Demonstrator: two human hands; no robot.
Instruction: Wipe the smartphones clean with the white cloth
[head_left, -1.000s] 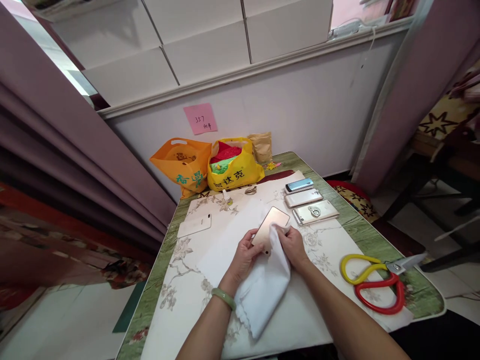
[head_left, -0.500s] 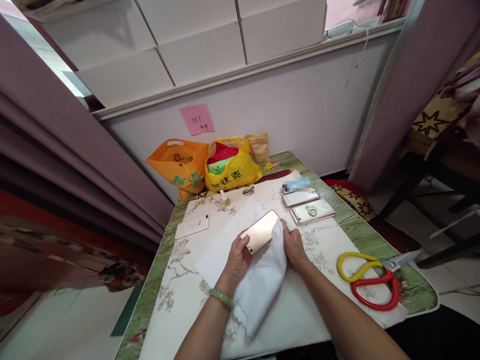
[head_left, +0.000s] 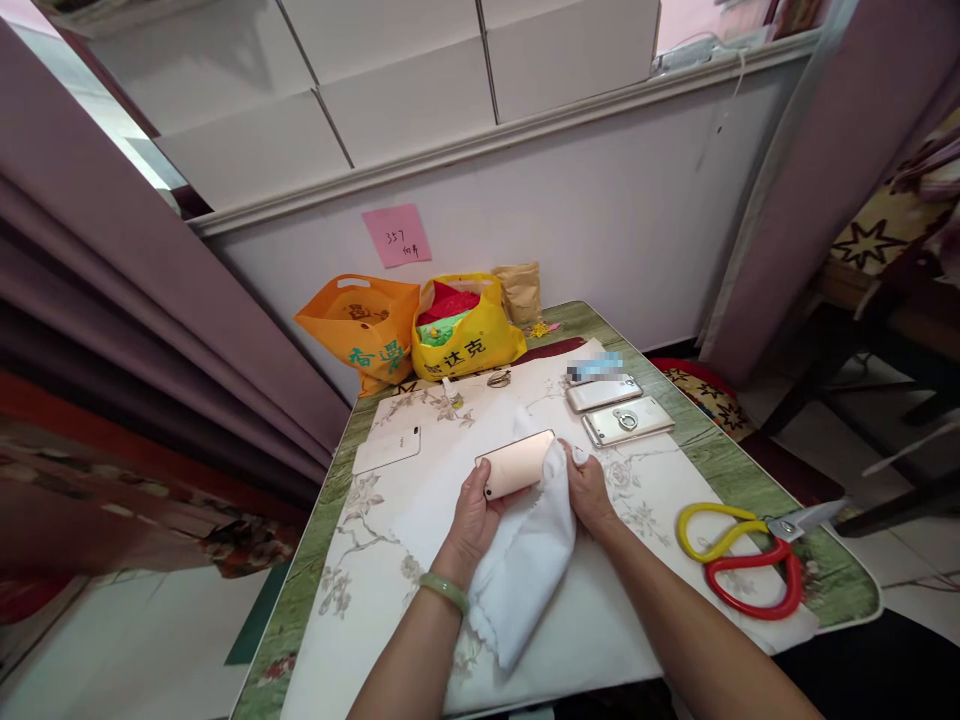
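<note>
A gold smartphone (head_left: 516, 466) is held above the table with its plain back facing up. My left hand (head_left: 476, 515) is closed on the phone's left end, thumb on the edge beside the small camera lens. My right hand (head_left: 589, 488) is closed on a white cloth (head_left: 529, 580), bunched against the phone's right end. The cloth has a zigzag edge and hangs down toward me. Under my hands lies another pale cloth on the floral tablecloth (head_left: 360, 540). The right fingers are partly hidden behind the cloth.
A white phone (head_left: 386, 450) lies at left. At right are a phone with a ring holder (head_left: 628, 421), another phone (head_left: 604, 393) and large red-and-yellow scissors (head_left: 750, 555). An orange bag (head_left: 358, 330), a yellow bag (head_left: 469, 335) and a brown packet (head_left: 519, 290) stand at the back.
The phone has turned slightly to lie more level across, its right end a little lower. Both hands keep their hold on the phone and cloth.
</note>
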